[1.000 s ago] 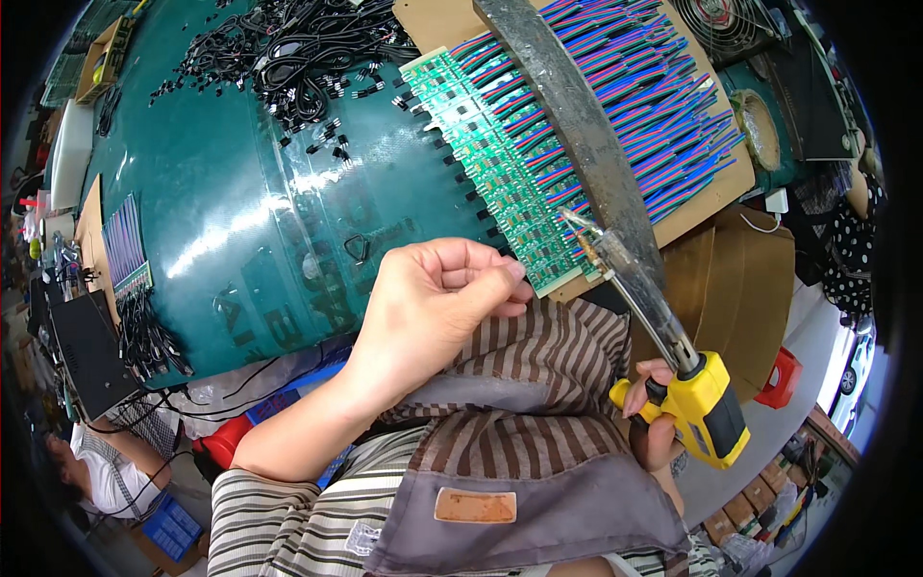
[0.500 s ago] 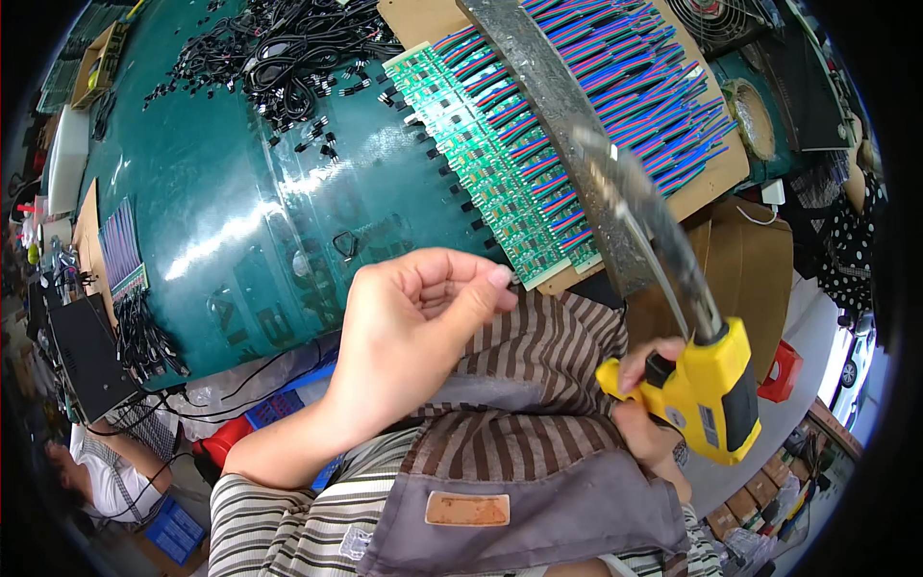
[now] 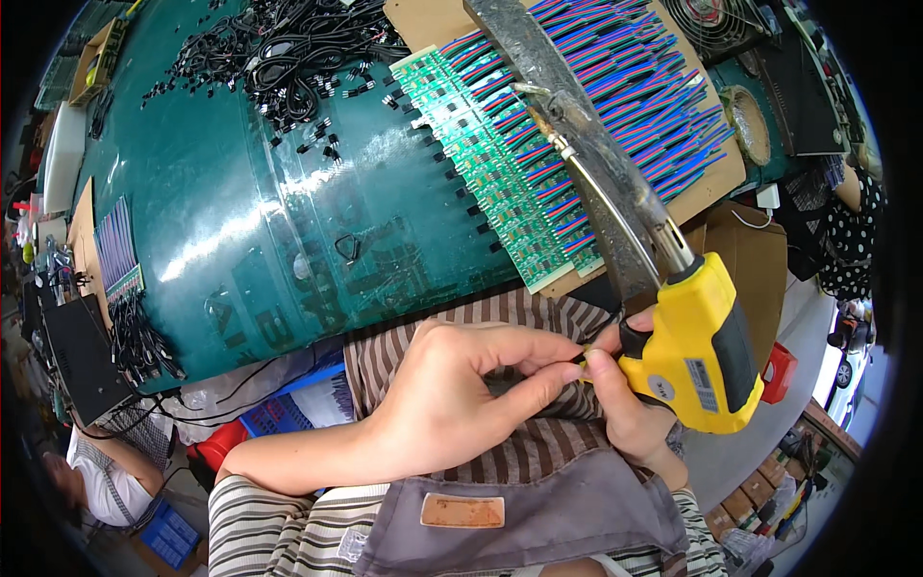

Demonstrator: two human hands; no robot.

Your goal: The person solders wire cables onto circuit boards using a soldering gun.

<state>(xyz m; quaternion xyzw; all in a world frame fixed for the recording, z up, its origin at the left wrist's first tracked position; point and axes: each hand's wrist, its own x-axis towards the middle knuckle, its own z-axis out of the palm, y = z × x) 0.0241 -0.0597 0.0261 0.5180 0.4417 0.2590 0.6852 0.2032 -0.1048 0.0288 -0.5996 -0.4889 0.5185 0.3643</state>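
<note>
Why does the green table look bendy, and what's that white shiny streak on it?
In the head view, the fisheye lens bends the green table; in the head view, the streak is glare, light bouncing off its glossy top, and black fills the corners.

- Ahead of me, circuit boards (image 3: 486, 168) lie on a cardboard sheet (image 3: 699, 201), a metal bar (image 3: 527, 46) across their wires (image 3: 625, 69).
- To their left, I find heaped cables (image 3: 288, 62) on the table (image 3: 216, 178).
- Nearer me, my left hand (image 3: 457, 389) sits beside my right hand (image 3: 627, 413); there, the soldering gun (image 3: 690, 346) points forward over the bar.
</note>
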